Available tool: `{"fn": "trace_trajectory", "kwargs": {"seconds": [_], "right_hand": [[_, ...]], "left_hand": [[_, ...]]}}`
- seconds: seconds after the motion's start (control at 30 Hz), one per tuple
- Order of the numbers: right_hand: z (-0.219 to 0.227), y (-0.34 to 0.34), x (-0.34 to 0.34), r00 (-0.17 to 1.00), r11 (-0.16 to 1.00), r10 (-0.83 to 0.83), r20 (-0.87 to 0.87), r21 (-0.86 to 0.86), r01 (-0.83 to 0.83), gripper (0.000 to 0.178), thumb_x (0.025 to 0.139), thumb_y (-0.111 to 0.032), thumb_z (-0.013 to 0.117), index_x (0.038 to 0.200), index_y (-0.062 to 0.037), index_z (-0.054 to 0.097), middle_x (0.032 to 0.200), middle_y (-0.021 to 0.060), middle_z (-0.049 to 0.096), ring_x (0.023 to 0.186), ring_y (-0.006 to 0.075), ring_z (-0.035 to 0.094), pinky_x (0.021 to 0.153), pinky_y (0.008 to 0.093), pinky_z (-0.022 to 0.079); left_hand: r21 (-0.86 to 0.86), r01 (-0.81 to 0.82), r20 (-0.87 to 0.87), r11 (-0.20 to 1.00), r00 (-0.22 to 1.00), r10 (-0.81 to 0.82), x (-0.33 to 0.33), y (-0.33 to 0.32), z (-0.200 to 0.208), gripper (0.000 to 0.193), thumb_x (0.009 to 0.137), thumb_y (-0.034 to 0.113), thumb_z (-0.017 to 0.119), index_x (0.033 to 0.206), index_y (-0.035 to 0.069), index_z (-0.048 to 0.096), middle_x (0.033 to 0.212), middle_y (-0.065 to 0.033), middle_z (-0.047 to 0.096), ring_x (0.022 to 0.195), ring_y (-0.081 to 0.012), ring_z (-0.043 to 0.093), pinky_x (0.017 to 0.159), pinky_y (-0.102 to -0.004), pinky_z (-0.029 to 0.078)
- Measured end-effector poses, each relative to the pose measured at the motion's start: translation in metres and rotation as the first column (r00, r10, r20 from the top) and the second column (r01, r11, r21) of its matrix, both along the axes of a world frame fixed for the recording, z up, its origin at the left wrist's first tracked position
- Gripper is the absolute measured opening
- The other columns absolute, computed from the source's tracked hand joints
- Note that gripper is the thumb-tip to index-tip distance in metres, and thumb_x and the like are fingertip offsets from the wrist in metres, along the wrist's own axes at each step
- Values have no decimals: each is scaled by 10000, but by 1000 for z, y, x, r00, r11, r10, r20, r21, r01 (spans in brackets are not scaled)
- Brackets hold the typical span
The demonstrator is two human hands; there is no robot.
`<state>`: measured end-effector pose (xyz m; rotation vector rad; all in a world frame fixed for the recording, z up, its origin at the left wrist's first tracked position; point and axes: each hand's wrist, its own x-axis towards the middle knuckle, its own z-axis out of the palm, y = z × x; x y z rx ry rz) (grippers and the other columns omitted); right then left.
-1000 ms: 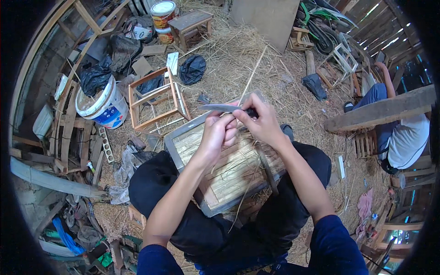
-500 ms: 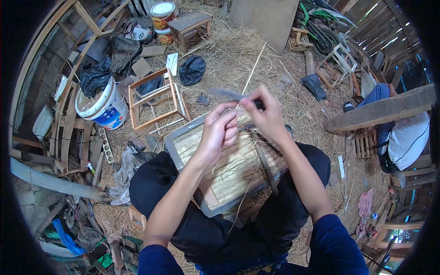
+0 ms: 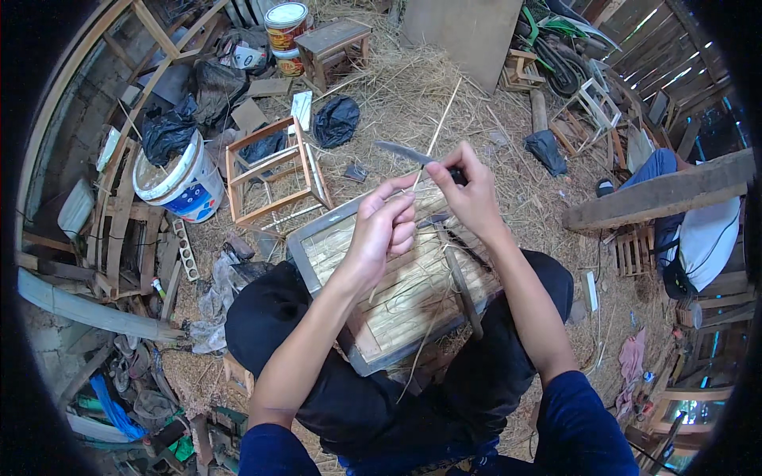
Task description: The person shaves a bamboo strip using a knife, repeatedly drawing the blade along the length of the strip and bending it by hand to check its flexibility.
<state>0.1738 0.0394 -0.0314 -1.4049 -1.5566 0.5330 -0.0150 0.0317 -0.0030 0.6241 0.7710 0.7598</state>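
My left hand [image 3: 386, 226] pinches a thin pale strip [image 3: 444, 117], bamboo or cane by its look, that runs up and away past the knife. In my right hand [image 3: 470, 194] is a knife [image 3: 401, 151], its handle mostly hidden by the fingers. The blade points left and crosses the strip just above my left fingertips; whether it touches cannot be made out. Beneath both hands, a framed slatted panel [image 3: 381, 278] rests across my lap. On it lie loose thin strips and a hammer-like tool [image 3: 462, 292] with a wooden handle.
An open wooden frame [image 3: 270, 210] and a white bucket [image 3: 186, 186] stand at the left. Farther off are a small stool [image 3: 333, 44] and a black plastic bag [image 3: 336, 120]. A thick wooden beam [image 3: 659, 190] juts in from the right, near another person [image 3: 702, 246]. Straw and shavings cover the floor.
My right hand has shifted slightly down and right, with the knife more clearly apart from my left fingers. The left hand keeps its pinch on the strip.
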Motion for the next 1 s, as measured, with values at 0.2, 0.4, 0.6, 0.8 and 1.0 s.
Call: {"fn": "trace_trajectory", "kwargs": {"seconds": [0.2, 0.4, 0.6, 0.8, 1.0], "right_hand": [[-5, -18, -19, 996, 994, 89, 18, 59, -90, 292, 944, -245, 734, 879, -38, 539, 705, 14, 570, 631, 95, 485, 571, 288, 403], [-3, -2, -1, 998, 999, -41, -43, 6, 41, 397, 921, -374, 742, 876, -33, 545, 678, 123, 621, 595, 229, 619, 560, 357, 460], [-5, -16, -17, 995, 991, 72, 67, 107, -79, 392, 912, -385, 748, 886, -39, 566, 673, 129, 615, 587, 264, 623, 546, 373, 453], [1, 1, 5, 999, 999, -4, 42, 33, 2, 395, 903, -400, 754, 892, -46, 578, 689, 127, 632, 597, 272, 632, 553, 367, 466], [-6, -12, -7, 1000, 998, 14, 25, 54, -15, 427, 921, -433, 729, 889, -38, 572, 680, 105, 607, 593, 249, 620, 562, 363, 465]], "left_hand": [[-40, -36, 14, 999, 999, 37, -2, 1, -4, 322, 1032, 129, 511, 1350, 79, 520, 689, 59, 372, 456, -22, 256, 408, -227, 165], [-1, -6, 4, 1000, 1000, 6, 1, -3, -1, 306, 1037, 149, 517, 1336, 88, 532, 701, 65, 357, 470, -21, 246, 419, -221, 160], [-49, -25, 19, 998, 999, 26, 1, 1, -6, 295, 1032, 141, 526, 1323, 92, 529, 684, 67, 356, 456, -27, 251, 407, -224, 160], [-7, -3, 0, 1000, 1000, 3, 3, 0, 2, 293, 1029, 133, 516, 1314, 66, 515, 687, 58, 377, 449, -20, 256, 399, -227, 163], [-34, 1, -36, 999, 999, -2, 3, -2, 3, 301, 1035, 140, 511, 1330, 77, 521, 682, 70, 355, 464, -24, 246, 415, -228, 158]]}}
